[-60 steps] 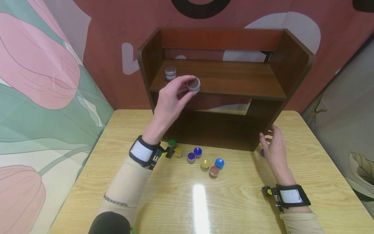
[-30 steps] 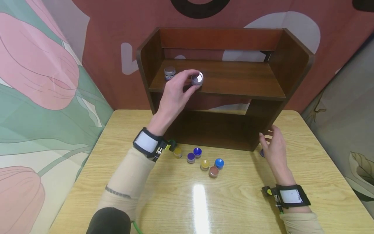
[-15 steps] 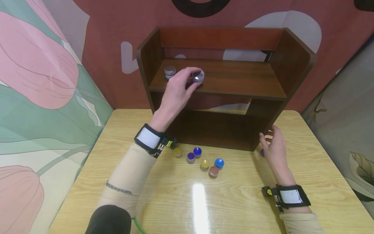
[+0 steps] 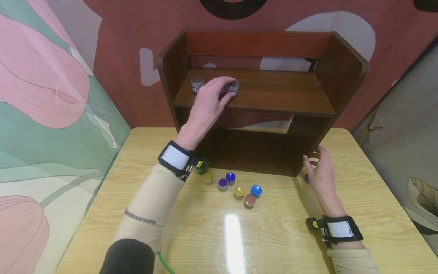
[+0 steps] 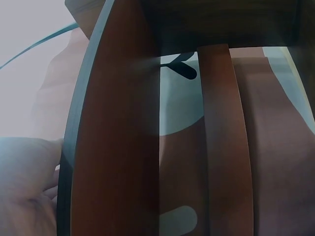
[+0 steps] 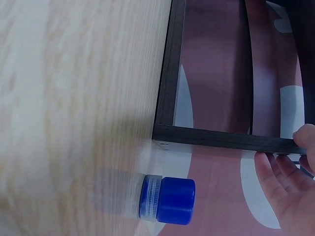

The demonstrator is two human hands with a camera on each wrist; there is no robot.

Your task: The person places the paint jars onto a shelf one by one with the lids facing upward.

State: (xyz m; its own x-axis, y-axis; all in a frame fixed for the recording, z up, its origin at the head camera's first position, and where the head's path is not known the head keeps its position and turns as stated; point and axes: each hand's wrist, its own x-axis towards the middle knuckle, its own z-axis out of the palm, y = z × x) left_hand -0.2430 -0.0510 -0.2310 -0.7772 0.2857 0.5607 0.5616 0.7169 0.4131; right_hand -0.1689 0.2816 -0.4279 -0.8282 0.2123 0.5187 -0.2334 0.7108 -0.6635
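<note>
In the head view, my left hand (image 4: 207,104) pinches a small grey-topped jar (image 4: 231,87) between thumb and fingers at the front of the bookshelf's upper board (image 4: 277,91). Whether the jar's base touches the board cannot be seen. Just left of that hand, a similar labelled jar (image 4: 197,84) stands on the same board. My right hand (image 4: 321,177) grips the lower right side panel of the wooden bookshelf (image 6: 226,139), thumb at the front edge and fingers on the outer face. Beside it on the table is a small blue jar (image 6: 170,200). The left wrist view shows part of my left hand (image 5: 27,182), but not the held jar.
On the table (image 4: 273,236) before the bookshelf stand several small jars: green (image 4: 200,171), two yellow, two dark blue (image 4: 230,177), light blue (image 4: 256,191) and brown (image 4: 249,201). The green one is partly behind the left wrist camera. A printed cloth hangs behind.
My left hand has moved slightly right and back over the upper board, and the jar in it has turned from tilted towards the camera to nearly upright. My right hand has stayed in place.
</note>
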